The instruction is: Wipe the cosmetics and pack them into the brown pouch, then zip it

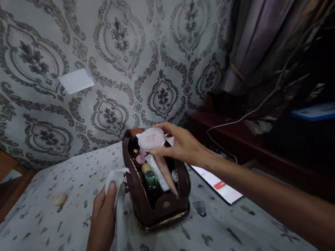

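On my head view, the right hand (183, 142) is curled part-open, thumb and fingers gripping a round, pale-pink, glossy container (151, 138) over the far end of an open, dark-brown, zippered bag (137, 204); the left hand (102, 215) pinches a crumpled white cloth (118, 188) just beside it; inside, I see a slim white tube (158, 174) against a tapering beige tube (166, 173). A lit, flat rectangular phone (229, 191) lies right of the bag.
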Demonstrator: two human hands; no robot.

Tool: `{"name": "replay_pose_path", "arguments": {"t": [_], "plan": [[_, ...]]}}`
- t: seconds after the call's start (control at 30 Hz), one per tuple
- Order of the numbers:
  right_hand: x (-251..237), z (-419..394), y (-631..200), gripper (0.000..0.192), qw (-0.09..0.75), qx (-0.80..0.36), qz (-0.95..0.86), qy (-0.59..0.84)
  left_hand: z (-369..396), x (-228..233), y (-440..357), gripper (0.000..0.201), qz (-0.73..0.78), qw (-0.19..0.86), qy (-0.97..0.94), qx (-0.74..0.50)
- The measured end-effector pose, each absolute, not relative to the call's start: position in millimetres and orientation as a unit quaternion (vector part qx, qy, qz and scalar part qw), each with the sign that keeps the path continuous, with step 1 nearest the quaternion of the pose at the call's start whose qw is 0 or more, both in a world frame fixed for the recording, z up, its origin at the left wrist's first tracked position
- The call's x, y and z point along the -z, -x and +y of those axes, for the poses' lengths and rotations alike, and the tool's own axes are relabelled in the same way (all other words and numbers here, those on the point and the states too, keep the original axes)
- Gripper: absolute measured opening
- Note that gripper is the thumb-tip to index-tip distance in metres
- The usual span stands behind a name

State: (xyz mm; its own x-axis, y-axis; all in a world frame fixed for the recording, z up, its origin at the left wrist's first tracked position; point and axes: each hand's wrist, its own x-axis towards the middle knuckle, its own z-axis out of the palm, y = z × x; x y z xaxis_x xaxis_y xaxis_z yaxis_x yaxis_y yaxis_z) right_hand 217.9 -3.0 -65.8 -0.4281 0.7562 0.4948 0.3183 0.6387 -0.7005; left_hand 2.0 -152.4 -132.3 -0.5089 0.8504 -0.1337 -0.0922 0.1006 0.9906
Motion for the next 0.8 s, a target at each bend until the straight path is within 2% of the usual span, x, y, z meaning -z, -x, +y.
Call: {"name": "replay_pose_path", "arguments": {"t": [0.13,0.43,0.57,0.7,0.8], "plan": [[67.0,-1.8,-231.0,0.054,0.457,-0.294,-0.763,0.349,-152.6,131.2,-1.6,0.052,0.629,0.386,-0.301,-0.604],[76.4,8.3,-229.8,0.058,0.436,-0.289,-0.761,0.385,-149.0,123.5,-7.3,0.053,0.628,0.375,-0.327,-0.598],[76.1,12.0,-224.2,0.054,0.399,-0.256,-0.779,0.410,-150.0,120.1,-8.0,0.047,0.623,0.367,-0.350,-0.596],[76.8,8.6,-221.1,0.053,0.358,-0.183,-0.818,0.412,-150.2,117.7,-8.7,0.050,0.631,0.354,-0.350,-0.595],[77.5,13.1,-218.1,0.051,0.359,-0.235,-0.806,0.407,-150.1,117.3,-9.0,0.052,0.633,0.358,-0.350,-0.591]]}}
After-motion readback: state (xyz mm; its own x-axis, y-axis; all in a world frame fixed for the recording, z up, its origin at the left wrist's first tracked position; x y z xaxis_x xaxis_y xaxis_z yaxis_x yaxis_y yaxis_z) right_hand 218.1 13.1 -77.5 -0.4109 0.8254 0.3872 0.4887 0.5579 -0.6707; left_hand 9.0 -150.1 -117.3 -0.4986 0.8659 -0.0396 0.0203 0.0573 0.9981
